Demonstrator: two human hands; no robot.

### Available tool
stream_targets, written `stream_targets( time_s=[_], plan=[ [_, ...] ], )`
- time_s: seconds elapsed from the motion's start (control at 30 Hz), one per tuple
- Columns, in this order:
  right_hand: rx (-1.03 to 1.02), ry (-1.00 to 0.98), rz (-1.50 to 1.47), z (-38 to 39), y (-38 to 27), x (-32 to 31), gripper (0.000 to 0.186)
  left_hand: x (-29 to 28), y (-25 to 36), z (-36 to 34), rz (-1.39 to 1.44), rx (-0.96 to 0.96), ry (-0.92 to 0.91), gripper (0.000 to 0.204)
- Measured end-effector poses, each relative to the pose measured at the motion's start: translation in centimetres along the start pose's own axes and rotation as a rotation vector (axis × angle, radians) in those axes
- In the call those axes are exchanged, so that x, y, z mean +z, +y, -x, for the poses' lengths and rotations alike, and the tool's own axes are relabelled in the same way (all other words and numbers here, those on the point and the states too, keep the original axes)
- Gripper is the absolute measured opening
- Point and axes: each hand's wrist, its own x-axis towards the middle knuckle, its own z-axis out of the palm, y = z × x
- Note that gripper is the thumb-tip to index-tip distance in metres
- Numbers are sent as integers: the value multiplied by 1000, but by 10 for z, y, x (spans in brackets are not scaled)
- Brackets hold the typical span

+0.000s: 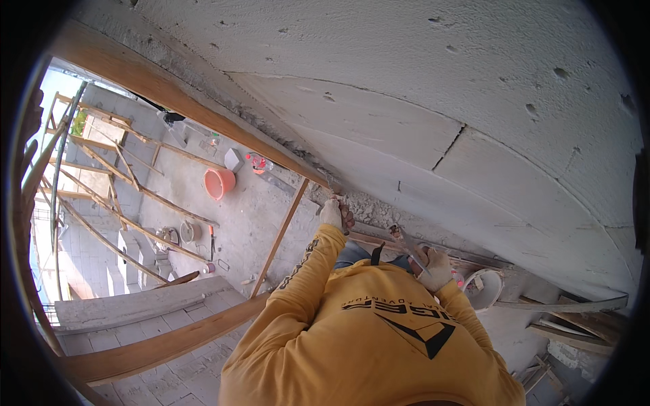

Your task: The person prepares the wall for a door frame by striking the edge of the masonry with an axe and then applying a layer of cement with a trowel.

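My left hand (332, 214), in a pale work glove with bare fingertips, is closed close to the lower end of a long wooden beam (223, 135) by the wall. A thin piece sticks up above it, too small to name. My right hand (435, 269), gloved too, grips a slim grey tool (410, 249) with a dark, rough end pointing toward the wall's foot. That tool's kind is unclear. Between the hands and the grey block wall (379, 128) lies a strip of crumbled mortar (379, 213).
A thin wooden prop (281, 237) slants down left of my arm, and a wide plank (162, 342) crosses lower left. Below are an orange bucket (219, 183) and poles (108, 196). A white bucket (483, 289) and scrap boards (575, 328) lie right.
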Motion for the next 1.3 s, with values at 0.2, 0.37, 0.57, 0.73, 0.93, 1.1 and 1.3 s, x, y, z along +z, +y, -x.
stream_targets(
  time_s=[0.2,0.37,0.57,0.73,0.93,1.1,1.3],
  plan=[
    [-193,-29,80,12,35,-63,40,51,-29,7,0,237,73,39],
    [-287,-95,155,3,38,-74,41,89,0,3,-71,334,180,38],
    [-173,-168,-224,-12,-22,-82,31,105,46,-25,-16,298,67,40],
    [-255,-34,-185,-25,-31,-63,27,79,91,-39,-24,249,86,38],
    [-411,95,-40,-54,-97,-48,21,51,119,-39,97,187,-193,34],
    [-500,-7,-167,-86,-171,-42,15,66,124,-45,220,138,-48,29],
    [-221,-130,337,-114,-210,0,43,26,159,-49,25,126,-370,34]
  ],
)
